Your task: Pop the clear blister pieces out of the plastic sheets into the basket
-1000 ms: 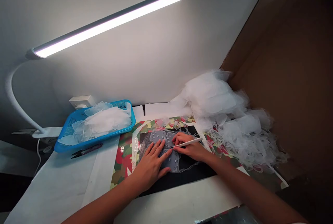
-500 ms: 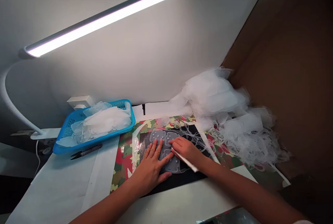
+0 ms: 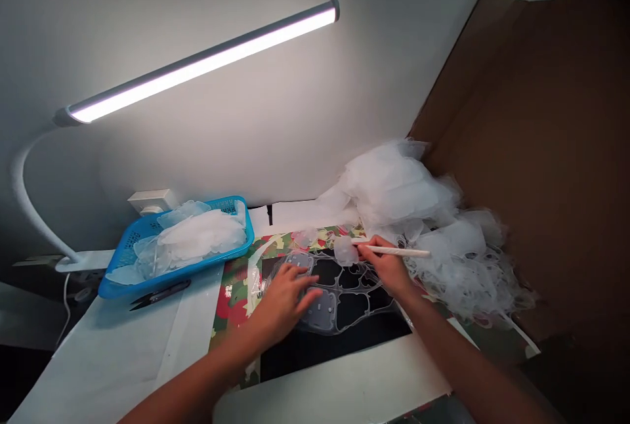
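The head camera is looking down at the left hand point(image 3: 283, 302) lying on a clear plastic sheet point(image 3: 325, 316), its fingers spreading over the molded pads and its grip released. The sheet is resting on a black mat point(image 3: 335, 345), with the mat showing through the sheet's cut-out openings. Under the mat, a camouflage-print sheet point(image 3: 235, 296) is covering part of the white surface point(image 3: 98, 358).

The right hand point(image 3: 386, 266) is clenching a slim white stick point(image 3: 396, 251) that is lying across its fingers, and its grip is closed around the stick. A small translucent piece point(image 3: 346, 251) is sitting against the fingertips above the sheet; whether the fingers are also holding it is hard to tell.

Left of the hands, a blue plastic basket point(image 3: 172, 272) is holding a heap of translucent pieces point(image 3: 201, 233), some of them rising above its rim. Small dark snips point(image 3: 160, 295) are lying on the surface just in front of the basket. To the right, a loose pile of white translucent offcuts point(image 3: 398, 188) is banking up against a cardboard sheet point(image 3: 531, 148), close to the right hand. A white lamp point(image 3: 201, 63) is shining overhead.
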### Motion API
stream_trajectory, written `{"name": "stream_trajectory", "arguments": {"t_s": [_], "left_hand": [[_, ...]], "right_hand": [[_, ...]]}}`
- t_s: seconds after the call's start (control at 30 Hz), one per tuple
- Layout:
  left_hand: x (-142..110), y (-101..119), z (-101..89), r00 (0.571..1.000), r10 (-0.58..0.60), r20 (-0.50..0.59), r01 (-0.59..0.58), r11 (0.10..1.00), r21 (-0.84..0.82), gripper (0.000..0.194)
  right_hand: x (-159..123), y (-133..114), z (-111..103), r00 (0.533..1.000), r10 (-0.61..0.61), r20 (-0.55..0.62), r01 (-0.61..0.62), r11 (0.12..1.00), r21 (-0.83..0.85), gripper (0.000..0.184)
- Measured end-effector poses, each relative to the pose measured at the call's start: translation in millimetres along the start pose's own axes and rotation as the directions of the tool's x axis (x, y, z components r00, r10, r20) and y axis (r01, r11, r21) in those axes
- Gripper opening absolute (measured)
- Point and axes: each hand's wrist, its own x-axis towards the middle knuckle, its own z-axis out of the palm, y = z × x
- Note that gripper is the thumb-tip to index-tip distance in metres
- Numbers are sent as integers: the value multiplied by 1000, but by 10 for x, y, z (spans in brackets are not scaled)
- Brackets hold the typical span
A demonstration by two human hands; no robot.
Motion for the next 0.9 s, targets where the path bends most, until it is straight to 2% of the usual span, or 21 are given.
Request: {"name": "stream_trajectory", "arguments": {"t_s": [0.03, 0.1, 0.17, 0.2, 0.33, 0.47, 0.63, 0.77, 0.83, 0.9], "left_hand": [[123, 11, -30, 998, -65, -3, 64, 986, -154, 59], [364, 5, -43, 974, -203, 101, 227, 859, -459, 68], [545, -28, 3, 944, -251, 215, 330, 724, -605, 62], [602, -48, 40, 941, -248, 231, 339, 702, -626, 55], [627, -84, 187, 967, -217, 133, 254, 772, -583, 31], [517, -34, 223, 986, -164, 16, 149, 847, -509, 16], [415, 23, 193, 994, -96, -61, 63, 915, -399, 8], [356, 32, 210, 991, -25, -133, -9, 968, -250, 11], [281, 59, 221, 986, 34, -165, -65, 981, -184, 14], [154, 104, 214, 973, 175, -150, -194, 974, -119, 21]], "right_hand": [[-97, -96, 65, 997, -36, 74, 39, 998, -43, 29], [-256, -266, 187, 968, -76, 239, 105, 988, -112, 24], [-311, -351, 273, 930, -63, 362, 109, 988, -108, 23], [-291, -354, 298, 922, -43, 385, 78, 994, -78, 23], [-25, -195, 322, 938, 82, 338, -103, 994, 43, 28], [151, -35, 331, 891, 177, 419, -184, 983, -25, 30], [148, 43, 384, 894, 176, 413, -136, 983, -125, 23], [161, 66, 392, 885, 173, 432, -112, 980, -163, 26], [190, 80, 379, 912, 125, 391, -49, 979, -198, 26], [235, 96, 352, 949, 66, 310, 24, 960, -279, 23]]}}
